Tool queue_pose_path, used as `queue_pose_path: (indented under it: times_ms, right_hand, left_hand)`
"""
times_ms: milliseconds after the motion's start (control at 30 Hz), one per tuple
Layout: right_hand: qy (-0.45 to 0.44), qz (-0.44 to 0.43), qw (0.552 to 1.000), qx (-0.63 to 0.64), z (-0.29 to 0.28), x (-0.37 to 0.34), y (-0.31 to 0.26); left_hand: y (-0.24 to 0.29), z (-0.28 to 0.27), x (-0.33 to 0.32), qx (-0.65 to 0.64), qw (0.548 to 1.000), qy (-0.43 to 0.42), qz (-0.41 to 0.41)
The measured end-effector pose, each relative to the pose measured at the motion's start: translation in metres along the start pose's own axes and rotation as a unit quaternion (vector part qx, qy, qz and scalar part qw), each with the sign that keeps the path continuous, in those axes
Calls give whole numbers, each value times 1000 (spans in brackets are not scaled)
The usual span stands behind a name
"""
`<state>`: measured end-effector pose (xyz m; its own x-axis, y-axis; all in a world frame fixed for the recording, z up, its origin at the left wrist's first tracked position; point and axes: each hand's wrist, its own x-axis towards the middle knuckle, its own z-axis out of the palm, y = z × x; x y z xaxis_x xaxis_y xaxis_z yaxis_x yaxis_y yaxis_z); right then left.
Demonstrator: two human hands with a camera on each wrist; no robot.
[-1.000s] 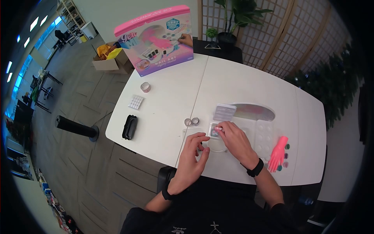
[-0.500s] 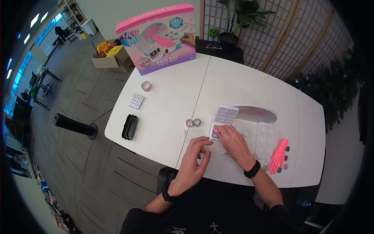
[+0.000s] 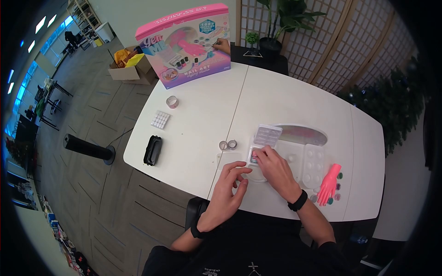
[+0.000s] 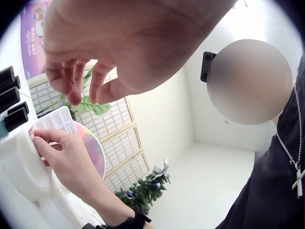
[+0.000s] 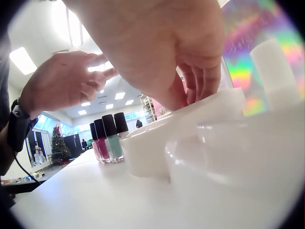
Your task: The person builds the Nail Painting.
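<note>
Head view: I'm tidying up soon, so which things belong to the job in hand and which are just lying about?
Likely the job: white station under the right hand, clear compartment tray, pink model hand, small coloured pots, nail art box.

Seemingly just lying about: black case, cardboard box, black floor tower, large plant.

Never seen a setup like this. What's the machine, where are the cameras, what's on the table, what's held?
No machine: a person works with bare hands. The wide picture comes from a camera on the head, looking forward and down; the other two come from cameras worn on the left and right wrists.

On the white table are a white tray with a mirror, a pink model hand, and a nail art box. The right wrist view also shows polish bottles.

The right hand works at the tray, near a raised lid; whether it pinches something is too small to tell. The left hand hovers nearby, holding nothing.
</note>
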<state>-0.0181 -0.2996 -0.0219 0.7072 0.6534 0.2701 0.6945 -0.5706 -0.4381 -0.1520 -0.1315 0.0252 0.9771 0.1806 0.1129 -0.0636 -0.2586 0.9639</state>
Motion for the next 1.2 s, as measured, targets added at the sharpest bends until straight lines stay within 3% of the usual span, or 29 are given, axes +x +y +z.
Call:
queue_pose_path:
  times_ms: [667, 1000, 1200]
  right_hand:
    - [5, -20, 999, -36, -1, 2, 1]
    - [-26, -31, 997, -66, -7, 7, -3]
    - [-25, -22, 998, -58, -6, 7, -3]
  left_hand:
    - [-6, -6, 0, 6, 1000, 0, 5]
    - [-24, -40, 19, 16, 997, 72, -25]
    - [-41, -69, 41, 20, 991, 29, -133]
